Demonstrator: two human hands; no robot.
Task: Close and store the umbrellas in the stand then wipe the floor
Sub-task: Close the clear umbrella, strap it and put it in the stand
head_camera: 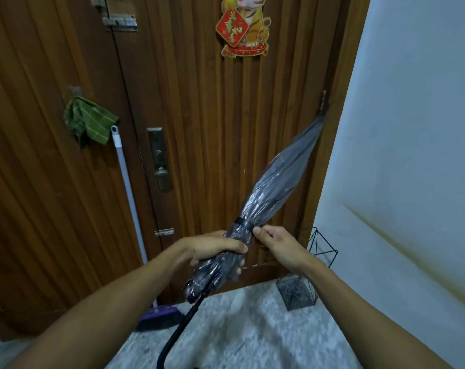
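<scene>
Our left hand [217, 248] curled round the folded umbrella [268, 198], tip slanting toward the door's right edge, right hand [278, 245] apparently pinching its strap [244, 223], wire stand [309, 272] by the floor's right corner

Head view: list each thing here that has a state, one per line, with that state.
Umbrella: closed, canopy furled, tip pointing up toward the door.
Strap: wrapped round the canopy.
Left hand: grips the furled canopy.
Right hand: pinches at the strap's end.
Umbrella stand: upright by the wall, no umbrella visible in it.
Door: shut.
Green cloth: hanging on a hook.
Broom: leaning against the door.
</scene>
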